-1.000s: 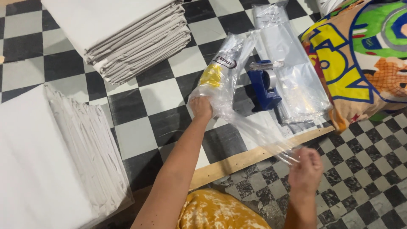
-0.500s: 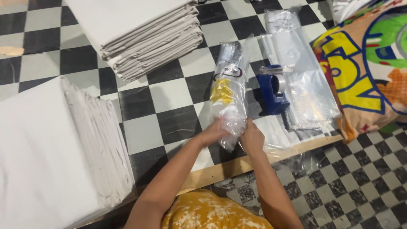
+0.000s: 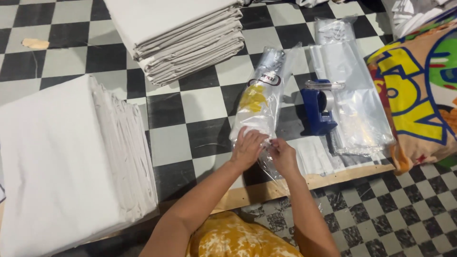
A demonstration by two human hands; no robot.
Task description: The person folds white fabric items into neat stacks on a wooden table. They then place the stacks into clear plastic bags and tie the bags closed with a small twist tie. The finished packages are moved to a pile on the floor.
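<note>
White cloth stack (image 3: pixel 57 162) lies at the left. Mid-table, the left hand (image 3: pixel 247 148) and right hand (image 3: pixel 283 156) each pinch the near end of a clear bag (image 3: pixel 261 102). Right of it stands a blue tape dispenser (image 3: pixel 318 107).

Glossy, crinkled clear plastic is seen on the packet (image 3: pixel 259 102); matt white cloth in the folded stacks (image 3: pixel 71 157); smooth blue plastic on the tape dispenser (image 3: pixel 318 107); bare wood on the board edge (image 3: pixel 333 178).

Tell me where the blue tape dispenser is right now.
In the head view, the blue tape dispenser stands on the checkered table, right of the packed bag and left of the stack of clear bags.
</note>
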